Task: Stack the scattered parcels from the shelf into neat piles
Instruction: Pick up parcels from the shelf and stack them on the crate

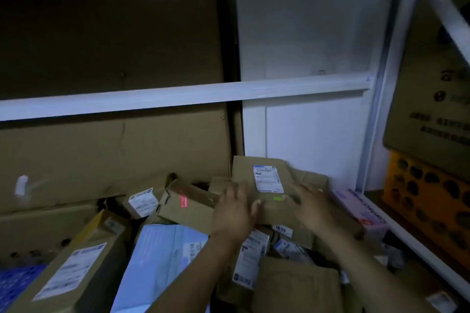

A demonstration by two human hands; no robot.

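A flat brown cardboard parcel with a white shipping label lies on top of a heap of parcels at the back right of the shelf. My left hand rests on its left edge and my right hand on its right side, both with fingers spread flat over the top. Around it lie a brown box with a red sticker, a small white-labelled box, a long brown box with a label and a light blue parcel.
A white shelf beam crosses above the heap. Large cardboard sheets stand behind. A pink-and-white box lies at the right rail. An orange crate and a big printed carton stand on the right.
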